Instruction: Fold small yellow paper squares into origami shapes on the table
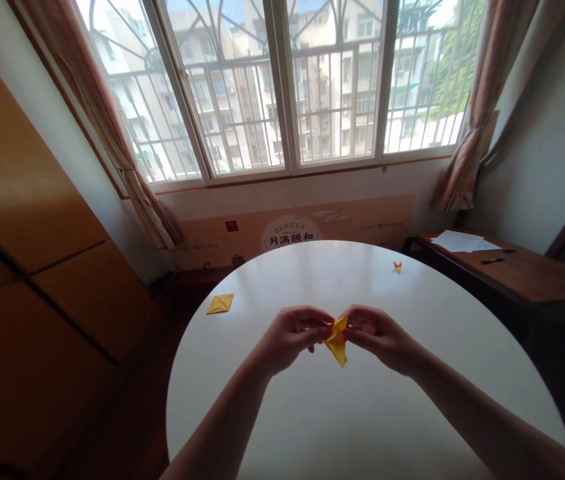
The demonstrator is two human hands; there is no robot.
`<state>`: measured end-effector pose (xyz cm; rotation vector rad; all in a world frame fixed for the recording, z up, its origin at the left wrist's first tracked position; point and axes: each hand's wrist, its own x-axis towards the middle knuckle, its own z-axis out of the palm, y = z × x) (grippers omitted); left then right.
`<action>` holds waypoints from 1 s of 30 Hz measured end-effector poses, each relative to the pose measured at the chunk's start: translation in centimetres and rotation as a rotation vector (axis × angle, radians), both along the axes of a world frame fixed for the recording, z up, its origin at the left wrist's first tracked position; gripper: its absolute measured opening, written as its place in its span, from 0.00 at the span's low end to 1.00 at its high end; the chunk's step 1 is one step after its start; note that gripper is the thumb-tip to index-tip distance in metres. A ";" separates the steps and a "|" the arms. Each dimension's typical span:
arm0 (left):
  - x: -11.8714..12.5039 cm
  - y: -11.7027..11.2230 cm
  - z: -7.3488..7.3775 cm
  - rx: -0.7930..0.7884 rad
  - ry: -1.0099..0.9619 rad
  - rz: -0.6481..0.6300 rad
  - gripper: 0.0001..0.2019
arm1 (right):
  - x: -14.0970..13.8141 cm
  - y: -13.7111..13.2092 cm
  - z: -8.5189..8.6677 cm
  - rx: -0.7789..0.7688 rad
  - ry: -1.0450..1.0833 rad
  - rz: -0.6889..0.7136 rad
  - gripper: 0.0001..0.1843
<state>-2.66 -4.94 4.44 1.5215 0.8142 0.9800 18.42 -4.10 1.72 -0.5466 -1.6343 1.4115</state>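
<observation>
With fingers (313,315) pinched shut on folded yellow paper (337,345)

Grips the paper from both sides, with the left hand (287,339) at its left and the right hand (379,335) at its right, close together. Leaves a pointed end sticking out below, toward the near side. Holds it over the middle part of a round white table (332,427). Has on that table a flat yellow square (220,304) well to the left and a small orange folded piece (397,267) near the far right edge.
</observation>
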 end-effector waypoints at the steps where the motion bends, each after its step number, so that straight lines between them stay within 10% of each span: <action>1: 0.0 0.0 0.0 -0.004 -0.003 0.004 0.16 | 0.0 0.0 0.0 -0.015 0.000 0.002 0.14; 19: 0.1 0.4 -0.3 -0.210 -0.107 -0.004 0.18 | 0.1 0.2 -0.7 -0.081 0.040 -0.027 0.14; 25: 0.4 0.6 -0.4 -0.215 -0.024 0.294 0.23 | -0.4 0.3 -0.7 0.275 -0.041 -0.340 0.08; 30: 0.5 0.6 -0.6 -0.246 -0.018 0.145 0.27 | -0.4 0.1 -0.3 0.542 -0.130 -0.429 0.04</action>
